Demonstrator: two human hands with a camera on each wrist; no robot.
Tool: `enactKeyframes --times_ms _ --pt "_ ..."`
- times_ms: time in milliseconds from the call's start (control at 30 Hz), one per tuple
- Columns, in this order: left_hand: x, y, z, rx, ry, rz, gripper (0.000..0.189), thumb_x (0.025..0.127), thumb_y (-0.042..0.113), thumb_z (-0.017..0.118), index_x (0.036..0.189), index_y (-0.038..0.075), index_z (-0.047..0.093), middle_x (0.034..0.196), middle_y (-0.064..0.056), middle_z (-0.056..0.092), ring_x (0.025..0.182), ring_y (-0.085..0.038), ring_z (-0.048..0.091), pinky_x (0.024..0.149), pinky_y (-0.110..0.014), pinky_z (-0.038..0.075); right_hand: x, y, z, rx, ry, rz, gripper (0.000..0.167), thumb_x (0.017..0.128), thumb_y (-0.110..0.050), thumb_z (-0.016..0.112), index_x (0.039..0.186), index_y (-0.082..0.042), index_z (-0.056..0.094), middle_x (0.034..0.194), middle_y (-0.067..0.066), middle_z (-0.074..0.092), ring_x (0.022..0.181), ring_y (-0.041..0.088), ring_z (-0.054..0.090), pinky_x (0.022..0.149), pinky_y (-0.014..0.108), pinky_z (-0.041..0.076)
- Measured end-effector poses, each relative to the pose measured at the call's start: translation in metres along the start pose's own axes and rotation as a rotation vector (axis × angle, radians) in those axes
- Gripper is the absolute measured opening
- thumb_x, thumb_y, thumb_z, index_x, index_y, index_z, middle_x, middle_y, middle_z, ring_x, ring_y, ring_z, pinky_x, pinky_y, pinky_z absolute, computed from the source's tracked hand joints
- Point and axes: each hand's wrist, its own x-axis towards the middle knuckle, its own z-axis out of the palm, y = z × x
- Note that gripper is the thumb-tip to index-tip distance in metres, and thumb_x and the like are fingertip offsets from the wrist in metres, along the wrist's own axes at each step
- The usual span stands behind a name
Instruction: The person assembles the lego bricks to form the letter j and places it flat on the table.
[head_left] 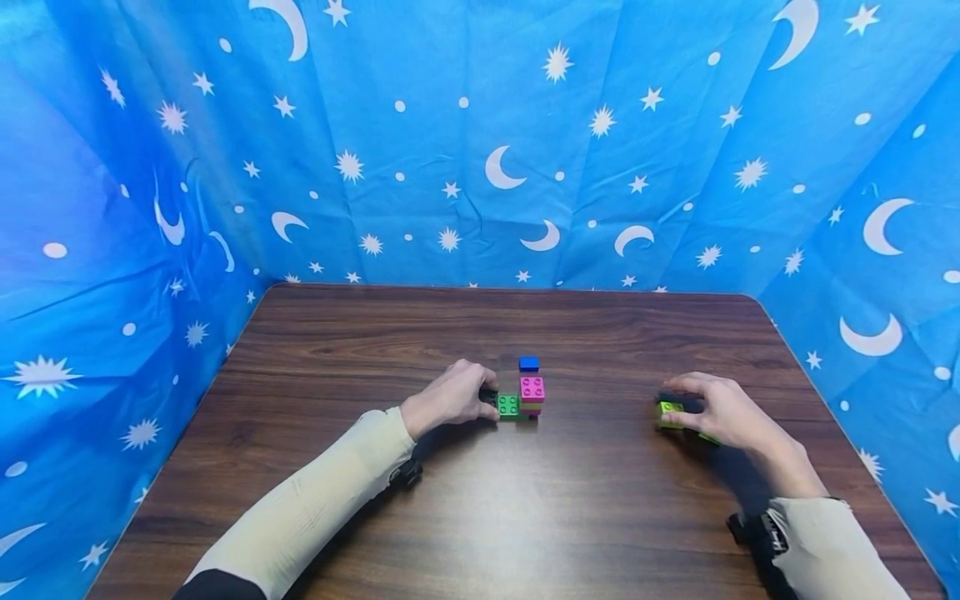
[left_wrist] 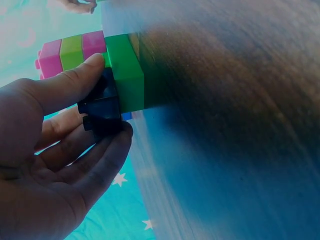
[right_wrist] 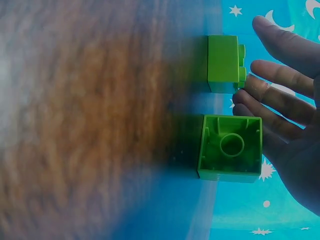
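Note:
My left hand pinches a black toy brick between thumb and fingertips. That black brick sits against a green brick low on the table. At the green brick's other end rises a small stack, pink, lime and pink, its top pink brick showing studs. To the right, my right hand spreads over two lime green bricks, its fingers loosely extended. One lime brick stands with its studs toward the fingers; the other brick lies on its side, hollow underside showing.
A blue brick is just behind the pink stack. The brown wood-grain table is bordered at the back and sides by a blue cloth with white moons and stars.

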Motion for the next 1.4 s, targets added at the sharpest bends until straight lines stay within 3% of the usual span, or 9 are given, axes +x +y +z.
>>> enactKeyframes --times_ms 267,533,800,1400 --pt "-0.0001 -0.0006 -0.0014 -0.015 0.005 0.000 0.037 0.076 0.032 0.083 0.105 0.011 0.072 0.093 0.001 0.072 0.075 -0.010 0.058 0.069 -0.026 0.048 0.0010 -0.0004 0.0007 -0.008 -0.040 -0.005 0.045 0.080 -0.023 0.081 0.117 -0.002 0.067 0.112 0.017 0.069 0.102 0.035 0.065 0.081 0.052 0.052" --pt "0.0001 -0.0008 -0.0002 -0.014 0.003 0.004 0.037 0.076 0.032 0.084 0.104 0.011 0.072 0.094 0.000 0.072 0.076 -0.009 0.058 0.069 -0.026 0.049 0.0002 0.0011 0.0023 -0.039 -0.035 -0.036 0.036 0.078 -0.015 0.081 0.112 -0.005 0.071 0.105 0.009 0.071 0.090 0.022 0.066 0.073 0.039 0.053" --pt "0.0004 -0.0009 0.0003 -0.018 0.000 0.005 0.036 0.077 0.032 0.083 0.104 0.011 0.072 0.094 0.001 0.071 0.075 -0.009 0.057 0.068 -0.026 0.048 0.0001 0.0020 0.0013 -0.043 -0.018 -0.081 0.028 0.078 -0.015 0.081 0.103 -0.007 0.073 0.097 0.005 0.073 0.087 0.022 0.068 0.072 0.041 0.054" --pt "0.0022 -0.0003 -0.0016 -0.014 -0.005 0.006 0.036 0.077 0.032 0.083 0.104 0.011 0.073 0.093 0.001 0.071 0.077 -0.009 0.058 0.071 -0.027 0.049 0.0041 0.0001 -0.0014 -0.007 -0.028 -0.062 0.024 0.078 -0.013 0.081 0.101 -0.009 0.075 0.097 0.006 0.074 0.084 0.022 0.068 0.069 0.039 0.055"
